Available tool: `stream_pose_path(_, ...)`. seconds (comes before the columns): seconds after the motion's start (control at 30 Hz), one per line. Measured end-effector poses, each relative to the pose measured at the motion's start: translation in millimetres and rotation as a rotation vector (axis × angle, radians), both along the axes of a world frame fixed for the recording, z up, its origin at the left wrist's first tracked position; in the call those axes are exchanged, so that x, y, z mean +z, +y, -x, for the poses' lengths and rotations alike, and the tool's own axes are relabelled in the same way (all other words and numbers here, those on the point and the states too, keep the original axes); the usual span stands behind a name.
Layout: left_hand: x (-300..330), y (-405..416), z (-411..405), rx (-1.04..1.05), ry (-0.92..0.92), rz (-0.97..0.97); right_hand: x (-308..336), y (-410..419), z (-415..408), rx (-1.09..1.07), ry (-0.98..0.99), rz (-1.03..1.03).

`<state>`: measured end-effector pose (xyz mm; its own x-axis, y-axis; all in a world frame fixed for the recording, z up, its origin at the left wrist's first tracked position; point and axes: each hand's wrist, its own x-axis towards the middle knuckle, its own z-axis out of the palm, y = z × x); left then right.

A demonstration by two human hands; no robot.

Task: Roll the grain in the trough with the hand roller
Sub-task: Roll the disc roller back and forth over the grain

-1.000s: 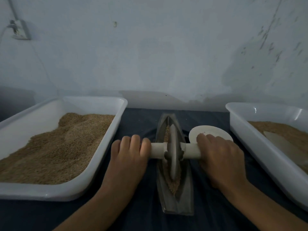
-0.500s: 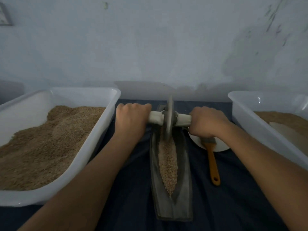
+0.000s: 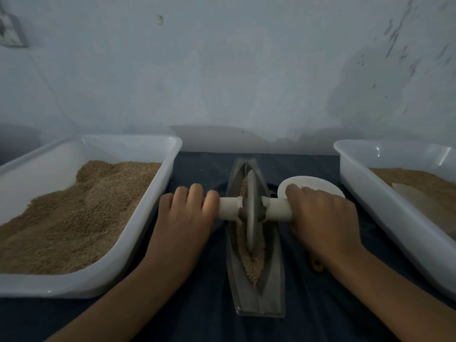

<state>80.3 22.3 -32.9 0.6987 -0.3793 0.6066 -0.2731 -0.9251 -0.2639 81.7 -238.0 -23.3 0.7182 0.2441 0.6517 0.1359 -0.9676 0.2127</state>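
Observation:
A grey boat-shaped metal trough [image 3: 272,287] lies lengthwise on the dark cloth in front of me. Brown grain [image 3: 254,266] fills its groove. The hand roller [image 3: 252,213], a grey disc on a white cross handle, stands upright in the trough's middle. My left hand [image 3: 185,218] is closed around the left handle end. My right hand [image 3: 323,218] grips the right handle end. Grain under the disc is hidden.
A white tub [image 3: 158,218] heaped with brown grain stands at the left. Another white tub [image 3: 385,206] with finer grain and a pale scoop is at the right. A white dish [image 3: 318,185] sits behind my right hand. An orange brush handle tip [image 3: 317,265] pokes out under my right wrist.
The roller has come back from the trough's far end to its middle, both hands pulling it toward me. My right forearm now covers most of the brush.

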Motion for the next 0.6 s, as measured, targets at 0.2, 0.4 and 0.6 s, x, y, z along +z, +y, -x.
stream_pose_path(0.2,21.2,-19.0,-83.0,0.108,0.186,0.123,48.9,0.7,-81.3,-0.108,0.561,-0.005)
stream_pose_path(0.4,29.7,-23.1,-100.7,0.126,0.221,0.109,53.3,0.9,-91.3,-0.145,0.676,-0.089)
stream_pose_path(0.6,8.8,-7.2,-28.9,-0.020,0.119,0.134,7.1,9.2,-17.2,-0.067,0.049,0.021)
